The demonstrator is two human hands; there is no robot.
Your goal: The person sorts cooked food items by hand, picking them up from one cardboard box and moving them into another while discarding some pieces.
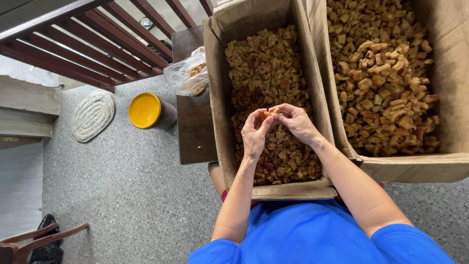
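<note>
Pinching a small tan chunk [271, 112] at frame centre, left hand [254, 132] and right hand [296, 122] fingertips are pressing together above the cardboard box [217, 98]; it looks light, dry, crumbly, best gripped by its ends.

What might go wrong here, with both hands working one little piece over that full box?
The piece, pinched between the left hand and right hand, could slip and vanish among the similar chunks in the box below. That box looks to rest partly on the lap, so a leg shift might tip it. The open bag near the bench's edge might spill.
</note>
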